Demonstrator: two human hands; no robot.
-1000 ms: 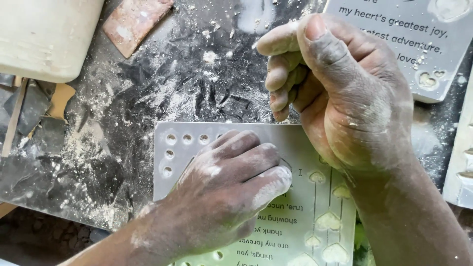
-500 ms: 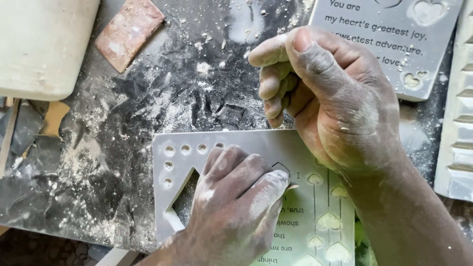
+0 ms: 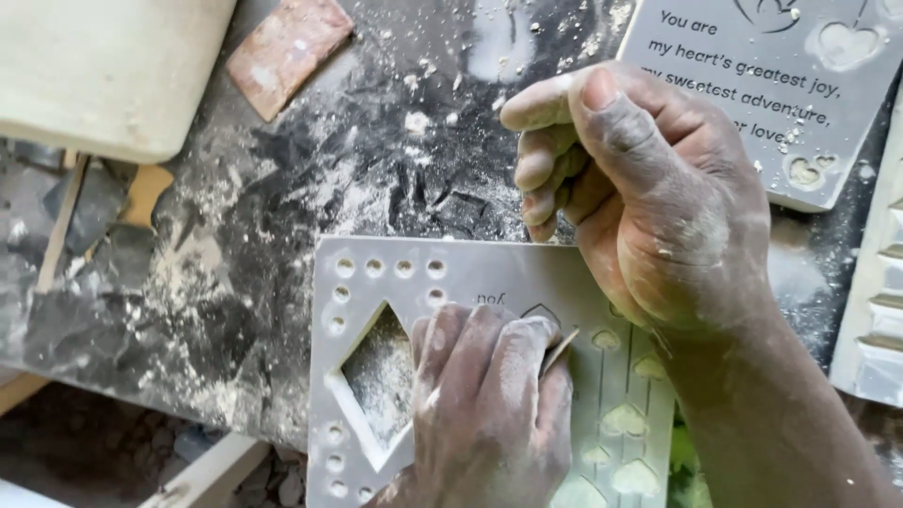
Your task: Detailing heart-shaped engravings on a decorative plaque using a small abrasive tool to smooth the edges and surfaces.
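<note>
A pale grey cast plaque (image 3: 470, 273) lies on the dusty work surface. It has rows of round holes, a diamond-shaped cut-out (image 3: 381, 376) and raised hearts (image 3: 625, 419). My left hand (image 3: 484, 404) rests on the plaque's middle with its fingers together. They are pinched on a thin tan sliver of a tool (image 3: 560, 350) that pokes out at the fingertips. My right hand (image 3: 649, 198) hovers over the plaque's far right edge. Its fingers are curled in, its thumb lies on top and its heel is on the plaque. I see nothing held in it.
A second grey plaque with hearts and lettering (image 3: 790, 103) lies at the top right. A ribbed white casting (image 3: 879, 310) runs along the right edge. A cream block (image 3: 103, 66) and a reddish brick piece (image 3: 287, 52) sit at the top left. White powder and crumbs cover the dark surface (image 3: 282, 188).
My left hand has slid back toward me across the plaque and uncovered the diamond cut-out. My right hand stays curled at the plaque's far edge.
</note>
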